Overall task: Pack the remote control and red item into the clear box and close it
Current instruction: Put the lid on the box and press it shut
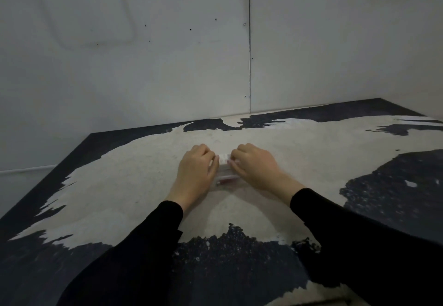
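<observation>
Where black coating peeled, worn table [124, 185] meets pale wall [143, 77].

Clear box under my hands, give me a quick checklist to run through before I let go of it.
1. Red item inside the clear box: ok, red shows through the near wall.
2. Remote control inside: cannot tell, the hands cover most of the box.
3. Lid fully shut: cannot tell, the lid edge is hidden and blurred.
4. Both hands on the box: ok, left hand on its left side, right hand on its right, fingers curled over the top.
5. Box resting on the table: ok, it sits on the worn pale patch.
6. Nothing left out on the table: ok, no loose items in view.
</observation>
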Motion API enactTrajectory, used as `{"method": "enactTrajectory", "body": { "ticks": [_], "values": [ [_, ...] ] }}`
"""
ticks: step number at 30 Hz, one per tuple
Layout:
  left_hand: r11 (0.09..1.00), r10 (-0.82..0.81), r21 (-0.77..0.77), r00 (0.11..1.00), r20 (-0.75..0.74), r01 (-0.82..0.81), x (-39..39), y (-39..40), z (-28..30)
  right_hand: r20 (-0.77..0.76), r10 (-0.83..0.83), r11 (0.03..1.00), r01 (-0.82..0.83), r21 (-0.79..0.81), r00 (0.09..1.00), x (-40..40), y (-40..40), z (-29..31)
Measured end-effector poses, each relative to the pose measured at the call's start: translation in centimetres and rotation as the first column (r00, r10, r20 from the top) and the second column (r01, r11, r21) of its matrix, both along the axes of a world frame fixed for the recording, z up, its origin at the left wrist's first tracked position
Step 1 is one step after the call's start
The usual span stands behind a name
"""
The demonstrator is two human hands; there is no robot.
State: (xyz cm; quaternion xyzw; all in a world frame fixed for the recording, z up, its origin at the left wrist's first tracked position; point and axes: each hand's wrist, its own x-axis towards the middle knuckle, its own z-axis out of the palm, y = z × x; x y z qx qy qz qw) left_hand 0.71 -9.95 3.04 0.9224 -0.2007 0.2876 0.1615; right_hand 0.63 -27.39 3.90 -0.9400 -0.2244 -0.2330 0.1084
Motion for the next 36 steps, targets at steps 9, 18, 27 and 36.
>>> {"method": "enactTrajectory", "body": {
  "ticks": [9, 18, 27, 36],
  "values": [
    [0.978, -0.161, 0.127, 0.985, -0.069, 0.169, -1.8, 0.2, -0.1, -0.029, 0.076, 0.947, -0.082, -0.31, 0.997, -1.7, -3.5, -1.0],
    [0.974, -0.18, 0.128, 0.982, -0.053, 0.186, 4.1, -11.1, 0.7, 0.022, -0.257, 0.913, 0.251, -0.321, 0.966, 2.5, -13.4, -0.7],
    [0.921, -0.331, 0.17, 0.934, -0.136, 0.351, 13.8, -28.2, 0.4, -0.107, -0.692, 0.71, 0.646, -0.281, 0.714, 10.3, -26.5, -0.9],
    [0.838, -0.441, 0.128, 0.795, -0.416, 0.531, 21.8, -39.8, -0.4, -0.316, -0.805, 0.588, 0.749, -0.307, 0.502, 17.7, -37.3, -0.2]
  ]
}}
